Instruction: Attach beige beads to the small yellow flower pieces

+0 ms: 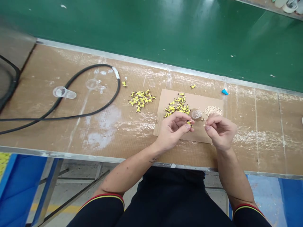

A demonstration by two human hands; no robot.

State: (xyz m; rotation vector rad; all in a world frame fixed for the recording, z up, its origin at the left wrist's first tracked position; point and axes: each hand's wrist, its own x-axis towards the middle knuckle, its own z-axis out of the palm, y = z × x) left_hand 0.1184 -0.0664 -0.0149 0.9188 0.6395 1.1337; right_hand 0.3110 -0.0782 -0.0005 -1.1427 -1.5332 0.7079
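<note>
My left hand (174,129) is curled, its thumb and forefinger pinching a small yellow part (189,122). Close to its right, my right hand (220,130) pinches a tiny pale piece (204,125) at its fingertips. Both hands hover over a cardboard sheet (203,134) on the workbench. On the sheet lie a heap of yellow parts (177,106), a small clear cup (196,114) and a patch of pale beads (213,110).
A second heap of yellow parts (140,99) lies left of the sheet. A black cable (94,91) loops across the bench's left side, near a clear scoop (62,92). A blue scrap (224,92) sits by the green conveyor belt (165,31). Blue bins stand below.
</note>
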